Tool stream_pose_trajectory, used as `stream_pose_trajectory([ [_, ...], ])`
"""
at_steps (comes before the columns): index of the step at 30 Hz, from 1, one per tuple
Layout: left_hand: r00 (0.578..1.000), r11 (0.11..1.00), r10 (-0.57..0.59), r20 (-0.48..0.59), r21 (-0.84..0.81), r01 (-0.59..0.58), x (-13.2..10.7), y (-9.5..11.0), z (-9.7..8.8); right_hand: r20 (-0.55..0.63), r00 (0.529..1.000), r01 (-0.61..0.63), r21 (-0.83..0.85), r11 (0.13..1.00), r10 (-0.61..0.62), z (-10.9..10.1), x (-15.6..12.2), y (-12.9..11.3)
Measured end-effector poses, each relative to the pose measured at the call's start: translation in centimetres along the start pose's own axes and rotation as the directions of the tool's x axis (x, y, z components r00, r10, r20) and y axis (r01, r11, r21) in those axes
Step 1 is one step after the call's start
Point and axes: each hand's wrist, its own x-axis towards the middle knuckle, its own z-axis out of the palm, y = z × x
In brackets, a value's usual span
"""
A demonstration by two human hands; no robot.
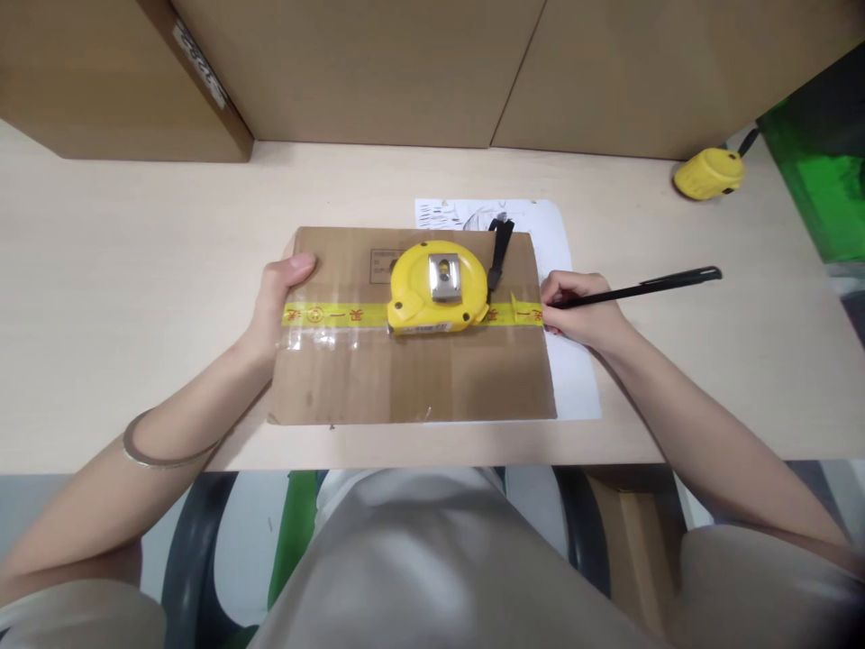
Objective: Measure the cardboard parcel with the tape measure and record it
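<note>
A flat cardboard box [351,379] with a band of yellow printed tape lies in front of me, over a white sheet of paper [579,379]. My left hand [274,293] grips its left edge, thumb on top, other fingers hidden. On the box rests a yellow tape measure [409,279], its metal clip facing up and its black wrist strap [500,248] reaching toward the back right. At the box's right edge, my right hand [585,306] is closed around a black pen [649,287], whose capped-looking end points out to the right. The pen's tip is hidden.
Large cardboard boxes [378,72] stand along the back of the table [122,261], and another box [114,81] is at the back left. A second yellow tape measure [708,174] sits at the back right. Chair armrests [193,550] show below the front edge.
</note>
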Motion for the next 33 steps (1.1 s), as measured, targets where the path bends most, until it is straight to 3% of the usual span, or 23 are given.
stream_pose_trajectory([
  [9, 0.997, 0.997, -0.070, -0.038, 0.036, 0.071, -0.5, 0.4, 0.7, 0.029, 0.999, -0.033, -0.028, 0.999, 0.034, -0.1, 0.0, -0.4],
  [16, 0.999, 0.998, -0.033, 0.043, 0.057, 0.030, 1.0, -0.3, -1.4, 0.029, 0.999, -0.042, -0.120, 0.992, 0.046, 0.0, 0.0, -0.7],
  [19, 0.994, 0.991, 0.038, 0.098, 0.121, -0.050, 1.6, -0.2, -2.1, 0.052, 0.995, -0.069, -0.218, 0.973, 0.082, -0.2, 0.0, -1.2],
  [23, 0.971, 0.954, 0.183, 0.151, 0.210, -0.213, 1.3, 0.8, -2.7, -0.034, 0.991, -0.132, -0.464, 0.876, 0.131, -0.1, 0.5, -2.4],
  [27, 0.956, 0.923, 0.143, 0.258, 0.313, -0.223, 0.8, 1.9, -3.2, -0.155, 0.979, -0.201, -0.688, 0.697, 0.130, 0.2, 1.1, -4.7],
  [29, 0.952, 0.900, 0.092, 0.291, 0.385, -0.204, 0.6, 2.3, -3.5, -0.254, 0.967, -0.208, -0.732, 0.649, 0.023, 0.4, 1.2, -6.5],
  [30, 0.951, 0.890, 0.072, 0.300, 0.411, -0.197, 0.6, 2.4, -3.6, -0.305, 0.947, -0.168, -0.739, 0.653, -0.102, 0.5, 1.2, -7.5],
  [31, 0.950, 0.886, 0.057, 0.306, 0.423, -0.189, 0.6, 2.5, -3.7, -0.323, 0.914, -0.086, -0.744, 0.662, -0.245, 0.8, 1.1, -8.5],
  [33, 0.945, 0.895, 0.019, 0.327, 0.415, -0.162, 0.8, 2.7, -3.8, -0.223, 0.839, 0.176, -0.751, 0.636, -0.496, 1.4, 0.9, -10.3],
])
